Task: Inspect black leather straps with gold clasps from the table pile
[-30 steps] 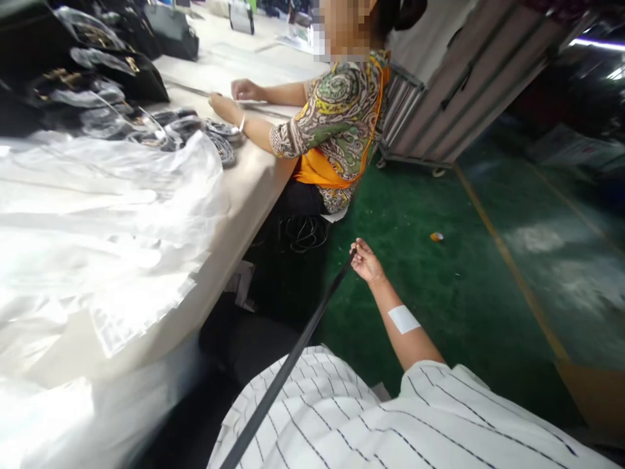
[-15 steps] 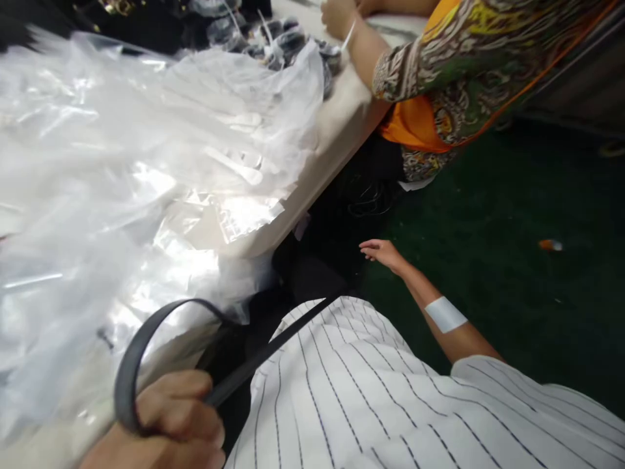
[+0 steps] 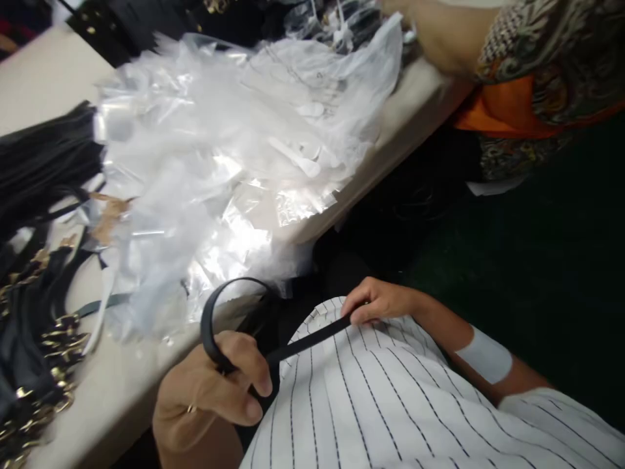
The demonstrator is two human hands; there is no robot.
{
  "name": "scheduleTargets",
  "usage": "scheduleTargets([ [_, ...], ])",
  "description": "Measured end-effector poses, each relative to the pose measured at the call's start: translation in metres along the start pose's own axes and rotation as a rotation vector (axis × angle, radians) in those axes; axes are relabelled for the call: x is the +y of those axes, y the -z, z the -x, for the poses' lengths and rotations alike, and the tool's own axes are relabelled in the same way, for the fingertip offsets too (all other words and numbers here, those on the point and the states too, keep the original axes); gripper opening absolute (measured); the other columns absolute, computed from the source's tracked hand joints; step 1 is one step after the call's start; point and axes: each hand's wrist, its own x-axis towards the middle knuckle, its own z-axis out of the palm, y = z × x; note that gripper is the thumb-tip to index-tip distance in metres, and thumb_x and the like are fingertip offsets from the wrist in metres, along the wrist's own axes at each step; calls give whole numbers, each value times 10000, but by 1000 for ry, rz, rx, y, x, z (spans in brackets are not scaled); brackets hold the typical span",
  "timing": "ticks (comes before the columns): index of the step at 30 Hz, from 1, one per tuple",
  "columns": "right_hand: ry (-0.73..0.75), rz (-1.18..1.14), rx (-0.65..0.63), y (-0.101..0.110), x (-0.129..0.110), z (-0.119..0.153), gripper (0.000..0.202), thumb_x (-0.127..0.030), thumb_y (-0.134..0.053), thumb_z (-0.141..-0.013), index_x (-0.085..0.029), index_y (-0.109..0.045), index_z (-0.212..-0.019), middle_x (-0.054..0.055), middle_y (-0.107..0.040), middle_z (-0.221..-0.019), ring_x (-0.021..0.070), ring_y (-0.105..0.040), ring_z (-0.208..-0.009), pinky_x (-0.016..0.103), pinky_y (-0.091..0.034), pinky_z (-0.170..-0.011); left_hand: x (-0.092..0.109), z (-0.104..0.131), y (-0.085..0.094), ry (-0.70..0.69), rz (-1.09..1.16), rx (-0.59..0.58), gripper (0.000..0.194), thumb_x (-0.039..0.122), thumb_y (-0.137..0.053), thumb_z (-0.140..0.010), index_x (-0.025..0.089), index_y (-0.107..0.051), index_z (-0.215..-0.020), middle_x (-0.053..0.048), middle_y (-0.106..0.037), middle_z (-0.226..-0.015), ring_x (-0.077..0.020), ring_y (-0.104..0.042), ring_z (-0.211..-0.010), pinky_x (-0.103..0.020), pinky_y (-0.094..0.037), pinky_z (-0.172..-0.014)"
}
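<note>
A black strap [image 3: 312, 339] runs across the front of my striped white shirt, between my two hands. Its near part curls up in a loop over my left hand [image 3: 219, 384], whose fingers are wrapped round it; a ring shows on one finger. At the strap's other part, my right hand [image 3: 374, 303] pinches it between thumb and fingers, close to the shirt. A white patch [image 3: 486, 355] lies on my right forearm. Clear plastic bags [image 3: 195, 143] lie in a heap on the table beyond my left hand.
The pale table [image 3: 43, 71] holds black straps [image 3: 49, 156] and black pieces with gold chain and metal fittings [image 3: 56, 365] at the left. Wrapped dark items [image 3: 336, 26] lie at the back. A person's arm [image 3: 449, 36] in a patterned sleeve reaches in at the upper right.
My right hand has come down to the strap and taken hold of it. My left hand appears further right and higher. The view has shifted left, showing more of the table's left side.
</note>
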Motion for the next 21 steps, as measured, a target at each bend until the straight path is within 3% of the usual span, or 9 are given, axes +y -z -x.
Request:
scheduleTargets([
  [4,-94,171,456,38,27,30,324,-414,-745,-757,-143,-762,-934,21,-638,-608,95,-541,-523,197,-437,-486,0,-8,1,-16,-19,137,307,420,-697,-804,253,-667,-1060,-50,-652,-720,-179,-592,-621,-283,-503,-515],
  [6,-131,215,605,57,40,45,381,-456,-768,-715,-150,-772,-943,53,-678,-654,137,-599,-569,235,-490,-522,-7,-10,6,-28,-9,127,254,318,-711,-810,241,-679,-1049,-46,-654,-718,-163,-591,-619,-243,-483,-488],
  [9,-147,222,780,73,52,63,454,-514,-809,-631,-160,-785,-914,88,-720,-730,182,-648,-625,305,-552,-622,-19,-9,13,-58,18,-24,297,133,-670,-824,248,-690,-1097,-48,-676,-764,-148,-600,-642,-205,-462,-474],
  [12,-160,216,886,77,54,72,448,-520,-815,-614,-170,-783,-892,95,-738,-783,216,-682,-725,338,-565,-727,-27,-12,16,-62,-21,-230,414,60,-624,-837,245,-670,-1204,-80,-709,-849,-169,-630,-681,-245,-515,-530],
  [14,-171,234,821,73,52,72,408,-509,-790,-654,-176,-776,-889,85,-738,-795,223,-688,-778,335,-557,-766,-28,-18,17,-88,-48,-357,416,45,-591,-850,231,-673,-1213,-98,-715,-839,-190,-643,-690,-279,-536,-558],
  [16,-170,254,660,61,46,66,367,-506,-743,-713,-184,-767,-889,68,-730,-781,204,-682,-750,319,-552,-742,-24,-23,17,-144,-45,-470,406,41,-537,-874,235,-683,-1199,-106,-711,-805,-201,-644,-682,-303,-540,-560],
  [19,-118,290,395,32,35,40,345,-547,-645,-789,-247,-761,-912,34,-684,-657,172,-654,-591,297,-536,-584,-10,-19,8,-137,-48,-603,339,136,-479,-933,268,-727,-1123,-120,-707,-794,-212,-663,-690,-342,-561,-614],
  [21,27,405,212,16,26,11,330,-618,-556,-824,-364,-748,-910,14,-629,-580,180,-649,-547,280,-479,-447,-3,-11,-3,-58,-57,-687,322,301,-451,-969,289,-758,-1065,-130,-716,-848,-226,-696,-770,-337,-572,-679],
])
